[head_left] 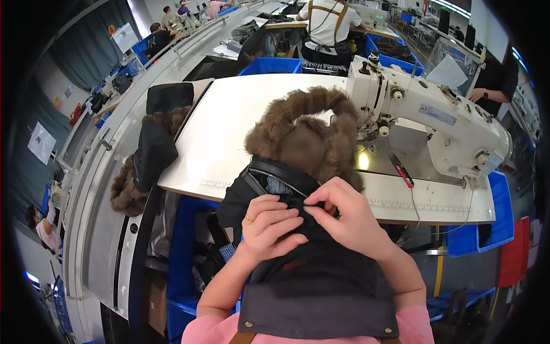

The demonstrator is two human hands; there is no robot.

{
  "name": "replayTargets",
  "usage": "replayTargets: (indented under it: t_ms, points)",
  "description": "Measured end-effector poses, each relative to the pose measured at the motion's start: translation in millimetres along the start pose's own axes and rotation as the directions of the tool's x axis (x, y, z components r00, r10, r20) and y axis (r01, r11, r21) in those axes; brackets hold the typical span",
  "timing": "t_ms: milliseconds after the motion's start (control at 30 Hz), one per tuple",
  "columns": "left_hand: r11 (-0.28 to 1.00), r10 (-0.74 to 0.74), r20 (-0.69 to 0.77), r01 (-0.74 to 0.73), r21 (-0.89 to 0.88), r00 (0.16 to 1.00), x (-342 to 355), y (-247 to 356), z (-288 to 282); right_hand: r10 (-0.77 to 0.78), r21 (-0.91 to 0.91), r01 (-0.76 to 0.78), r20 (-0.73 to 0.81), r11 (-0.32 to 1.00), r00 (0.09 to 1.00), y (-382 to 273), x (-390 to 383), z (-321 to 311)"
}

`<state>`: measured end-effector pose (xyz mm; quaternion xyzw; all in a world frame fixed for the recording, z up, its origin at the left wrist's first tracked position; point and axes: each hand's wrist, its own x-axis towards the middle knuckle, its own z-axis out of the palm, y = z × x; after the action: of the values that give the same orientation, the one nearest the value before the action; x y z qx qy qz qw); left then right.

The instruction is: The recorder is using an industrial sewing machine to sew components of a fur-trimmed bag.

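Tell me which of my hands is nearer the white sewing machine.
Right. Your right hand, at the zipper, is nearer to you and left of the white sewing machine; your left hand is farther left, on black fabric.

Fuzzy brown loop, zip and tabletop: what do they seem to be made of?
Fuzzy brown loop: fur, real or fake I cannot tell; matte, dense, tufted pile.
Zip: teeth probably metal, given their silvery glint, though shiny plastic is possible.
Tabletop: likely laminated board, judging by its smooth, pale face.
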<state>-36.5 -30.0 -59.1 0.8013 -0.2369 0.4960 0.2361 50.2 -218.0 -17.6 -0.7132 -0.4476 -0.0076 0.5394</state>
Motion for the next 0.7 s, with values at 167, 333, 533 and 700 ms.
replayTargets:
  t_ms: [167,333,533,700]
  points:
    - [0.970,-0.234,0.099,0.225,0.091,0.967,27.7,14.1,-9.7,-0.552,-0.346,0.482,-0.140,0.805,0.822,28.2,-4.9,10.7]
    - [0.949,-0.316,0.178,0.312,0.054,0.932,30.1,16.2,-12.6,-0.636,-0.394,0.543,-0.156,0.741,0.755,43.4,-9.6,11.1]
    - [0.979,-0.202,0.111,0.198,0.045,0.973,24.1,2.7,-11.2,-0.052,0.249,0.116,-0.250,0.961,0.967,30.1,-26.0,12.2]
    - [0.991,-0.092,0.064,0.085,0.102,0.994,14.2,-2.3,-7.5,0.068,0.256,-0.055,-0.043,0.965,0.997,19.1,-16.7,-2.0]
